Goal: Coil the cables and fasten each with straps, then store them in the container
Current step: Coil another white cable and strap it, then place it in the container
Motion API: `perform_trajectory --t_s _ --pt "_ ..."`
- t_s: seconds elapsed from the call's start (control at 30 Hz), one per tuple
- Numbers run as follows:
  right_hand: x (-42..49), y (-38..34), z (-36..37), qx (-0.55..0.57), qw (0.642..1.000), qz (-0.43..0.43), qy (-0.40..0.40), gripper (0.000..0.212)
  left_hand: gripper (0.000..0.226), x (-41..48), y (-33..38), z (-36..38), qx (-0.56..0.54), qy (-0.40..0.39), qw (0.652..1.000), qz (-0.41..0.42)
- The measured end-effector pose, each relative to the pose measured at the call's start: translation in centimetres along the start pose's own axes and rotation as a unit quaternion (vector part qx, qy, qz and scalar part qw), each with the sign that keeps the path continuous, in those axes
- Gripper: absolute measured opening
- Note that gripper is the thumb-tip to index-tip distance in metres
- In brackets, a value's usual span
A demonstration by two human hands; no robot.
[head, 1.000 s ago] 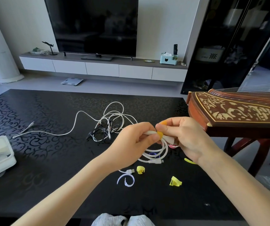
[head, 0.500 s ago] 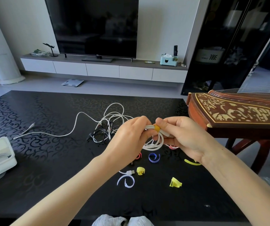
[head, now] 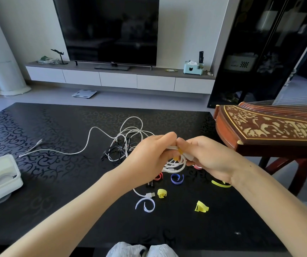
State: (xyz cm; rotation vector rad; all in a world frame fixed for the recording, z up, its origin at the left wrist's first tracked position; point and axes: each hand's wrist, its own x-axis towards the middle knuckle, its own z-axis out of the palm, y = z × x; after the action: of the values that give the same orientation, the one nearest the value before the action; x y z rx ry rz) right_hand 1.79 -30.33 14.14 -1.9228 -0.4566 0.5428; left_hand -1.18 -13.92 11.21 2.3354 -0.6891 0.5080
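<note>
Both hands raised above the worktop (head: 56, 182), meeting at centre. Left hand (head: 154, 154): fingers (head: 167, 138) curled, pinching the top of the coiled white cable (head: 176, 165). Right hand (head: 204, 156): fingers (head: 185, 143) pinching a yellow strap (head: 180, 150) against the same bundle; the loops hang below the two hands, off the surface. Loose cables (head: 126, 143) lie tangled just behind the left hand, one white lead running out to the left. Spare straps on the worktop below the hands: blue strap (head: 176, 178), red strap (head: 158, 176), white strap (head: 146, 204). White container (head: 0, 175) sits at the left edge, well apart.
</note>
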Motion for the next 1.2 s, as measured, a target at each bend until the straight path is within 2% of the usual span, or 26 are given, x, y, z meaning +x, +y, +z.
perform_trajectory --t_s 0.07,0.17,0.23,0.33,0.4,0.63,0.73,0.77,0.83,0.9,1.03,1.13,1.2 --pt "0.2 0.0 0.0 -0.065 0.998 -0.006 -0.008 0.054 0.013 -0.2 -0.3 0.0 -0.036 -0.036 0.999 -0.013" --pt "0.6 0.4 0.2 -0.094 0.995 0.004 -0.041 0.06 0.037 -0.6 -0.6 -0.2 -0.057 -0.053 0.997 0.0" --pt "0.6 0.7 0.4 -0.049 0.996 0.029 -0.061 0.066 0.039 -1.0 -0.4 -0.2 -0.067 -0.06 0.996 0.014" --pt "0.5 1.4 0.5 0.057 0.991 0.064 -0.1 0.051 0.033 -1.4 -0.5 0.0 -0.062 -0.056 0.996 0.039" --pt "0.7 1.9 0.6 0.081 0.988 0.073 -0.112 0.044 0.034 -1.4 -0.8 0.2 -0.049 -0.042 0.997 0.052" --pt "1.0 2.4 1.1 0.076 0.996 0.051 -0.007 0.047 0.033 -1.6 -0.7 1.1 -0.048 0.042 0.996 0.061" --pt "1.1 3.0 1.2 0.049 0.999 0.01 0.02 0.06 0.026 -1.7 -0.9 2.1 -0.111 0.062 0.991 -0.047" --pt "1.0 3.1 1.1 0.034 0.999 -0.003 0.018 0.061 0.028 -1.7 -0.9 2.3 -0.152 0.058 0.982 -0.097" --pt "0.8 3.2 0.8 -0.001 1.0 -0.022 0.012 0.047 0.029 -1.4 -0.8 2.5 -0.229 0.044 0.957 -0.174" --pt "0.9 3.7 0.4 0.015 1.0 -0.018 0.0 0.036 0.027 -1.1 -0.9 2.5 -0.299 0.011 0.925 -0.236" --pt "1.3 5.1 0.5 0.177 0.982 0.058 0.02 0.025 0.012 -1.1 -1.7 2.5 -0.444 0.005 0.842 -0.306" --pt "1.4 5.9 0.9 0.321 0.936 0.13 0.059 0.031 0.015 -2.3 -2.4 3.7 -0.514 0.024 0.789 -0.336" --pt "1.3 6.4 1.2 0.383 0.907 0.153 0.09 0.034 0.025 -3.1 -2.6 4.8 -0.583 0.04 0.725 -0.363"
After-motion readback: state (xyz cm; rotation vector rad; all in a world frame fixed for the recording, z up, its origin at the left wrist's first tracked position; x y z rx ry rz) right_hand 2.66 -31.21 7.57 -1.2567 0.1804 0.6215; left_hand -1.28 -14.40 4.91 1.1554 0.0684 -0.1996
